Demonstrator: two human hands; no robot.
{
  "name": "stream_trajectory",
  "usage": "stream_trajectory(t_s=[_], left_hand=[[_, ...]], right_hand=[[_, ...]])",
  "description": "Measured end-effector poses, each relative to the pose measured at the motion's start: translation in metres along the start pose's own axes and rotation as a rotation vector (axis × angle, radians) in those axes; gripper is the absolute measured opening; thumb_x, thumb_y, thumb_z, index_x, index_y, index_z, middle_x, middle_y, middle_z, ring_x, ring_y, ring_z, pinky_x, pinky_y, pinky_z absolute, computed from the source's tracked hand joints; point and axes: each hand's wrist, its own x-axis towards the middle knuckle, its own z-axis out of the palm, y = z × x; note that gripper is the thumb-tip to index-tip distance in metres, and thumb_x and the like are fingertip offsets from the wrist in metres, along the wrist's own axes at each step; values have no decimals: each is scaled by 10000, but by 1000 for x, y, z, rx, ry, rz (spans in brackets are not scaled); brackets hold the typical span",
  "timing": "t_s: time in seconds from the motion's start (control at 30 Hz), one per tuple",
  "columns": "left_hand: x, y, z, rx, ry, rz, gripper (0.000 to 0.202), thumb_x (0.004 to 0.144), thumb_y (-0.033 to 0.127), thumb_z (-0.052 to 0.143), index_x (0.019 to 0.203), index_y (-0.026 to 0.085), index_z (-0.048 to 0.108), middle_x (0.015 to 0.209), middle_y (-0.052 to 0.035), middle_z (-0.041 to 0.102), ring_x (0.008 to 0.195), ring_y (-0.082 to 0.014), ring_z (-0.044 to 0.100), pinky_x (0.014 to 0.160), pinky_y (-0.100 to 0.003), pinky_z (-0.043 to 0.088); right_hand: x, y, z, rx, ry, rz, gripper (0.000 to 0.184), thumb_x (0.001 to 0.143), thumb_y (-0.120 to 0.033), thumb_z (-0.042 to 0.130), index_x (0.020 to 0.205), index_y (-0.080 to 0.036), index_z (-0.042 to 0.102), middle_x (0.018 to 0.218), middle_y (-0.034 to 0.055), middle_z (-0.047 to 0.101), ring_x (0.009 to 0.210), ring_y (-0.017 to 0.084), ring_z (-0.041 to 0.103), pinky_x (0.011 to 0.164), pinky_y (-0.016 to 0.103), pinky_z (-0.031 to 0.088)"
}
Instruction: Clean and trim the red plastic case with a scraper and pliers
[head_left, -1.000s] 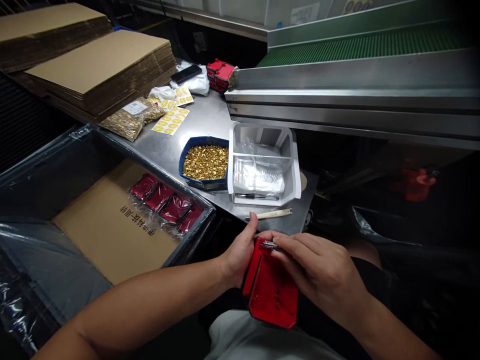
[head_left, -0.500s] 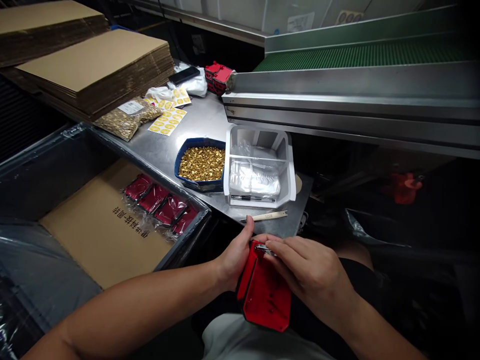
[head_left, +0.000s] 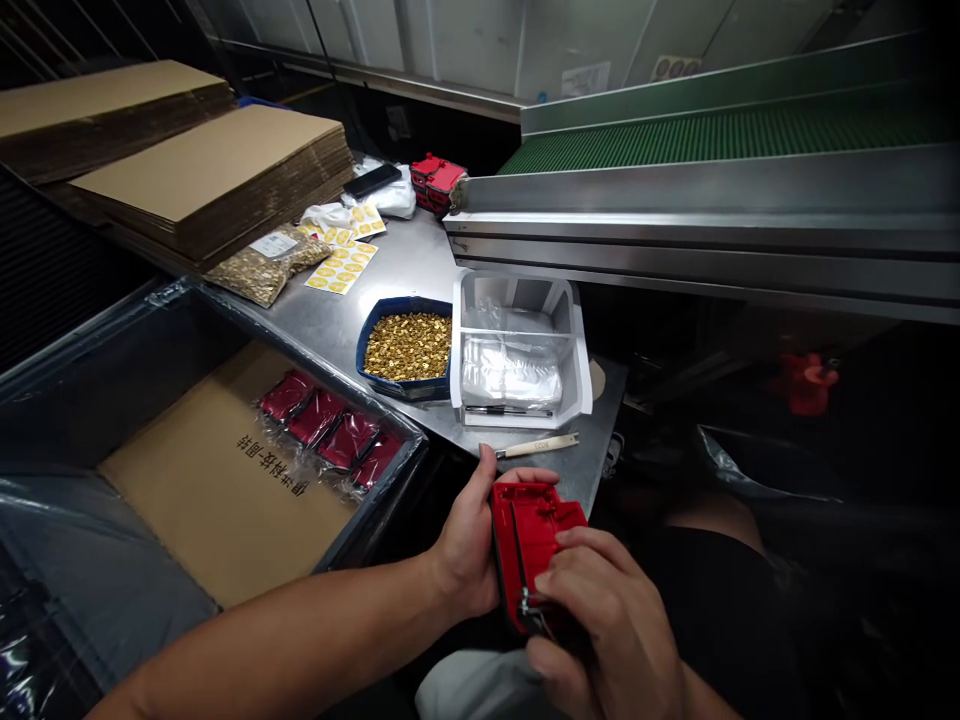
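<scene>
red case (head_left: 536, 520) now turned, left hand (head_left: 466, 545), right hand (head_left: 600, 630), fingers (head_left: 570, 562) clenched on edges

Vivid red plastic case (head_left: 529, 540), gold pieces (head_left: 409, 347) in a navy-blue tray (head_left: 405, 303), yellow-spotted sticker sheet (head_left: 341, 268), green ribbed conveyor belt (head_left: 712, 146).

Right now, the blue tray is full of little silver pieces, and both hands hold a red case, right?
No: the head view shows the pieces in the blue tray are gold-coloured, not silver. The rest is right: the left hand and right hand hold the red case.
</scene>
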Motion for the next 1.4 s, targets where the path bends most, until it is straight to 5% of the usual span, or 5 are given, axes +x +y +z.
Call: stream_trajectory(t_s=[0.23, 0.4, 0.87, 1.03, 1.4], left_hand=[[0, 0, -7, 859, 175, 524, 426, 1005, 533, 454, 1163, 174, 620, 1185, -131, 591, 1153, -282, 558, 1040, -386, 419], [-16, 4, -1, 1314, -145, 993, 333, 992, 262, 527, 1315, 199, 580, 1333, -125, 520, 1265, -259, 486, 1106, -356, 382], [-8, -3, -8, 1350, -213, 893, 327, 821, 357, 718, 1075, 173, 626, 932, -56, 604, 805, -186, 565, 735, -321, 459], [-4, -2, -12, 1339, -222, 893, 733, 574, 505, 950, 1163, 220, 618, 986, -27, 631, 820, -182, 597, 758, -298, 479], [-9, 6, -7, 1410, -425, 796, 507, 924, 338, 627, 1393, 235, 464, 1203, -71, 580, 1047, -200, 572, 930, -325, 459]], right_hand=[[11, 30, -12, 234, 197, 694, 329, 976, -420, 376, 991, -130, 533, 702, 12, 539, 627, 13, 529, 586, 101, 457], [24, 43, -15, 341, 122, 984, 558, 921, -642, 373, 883, -113, 548, 697, 29, 526, 604, 29, 502, 557, 120, 473], [15, 36, -9, 253, -121, 1029, 587, 917, -691, 318, 923, -141, 525, 730, 15, 533, 656, 16, 501, 590, 99, 423], [17, 44, -6, 361, -129, 1155, 639, 884, -745, 327, 946, -149, 549, 741, 15, 546, 647, 31, 508, 628, 138, 456], [11, 59, -14, 465, -62, 1263, 676, 842, -784, 373, 942, -140, 556, 730, 18, 538, 604, 27, 462, 586, 142, 442]])
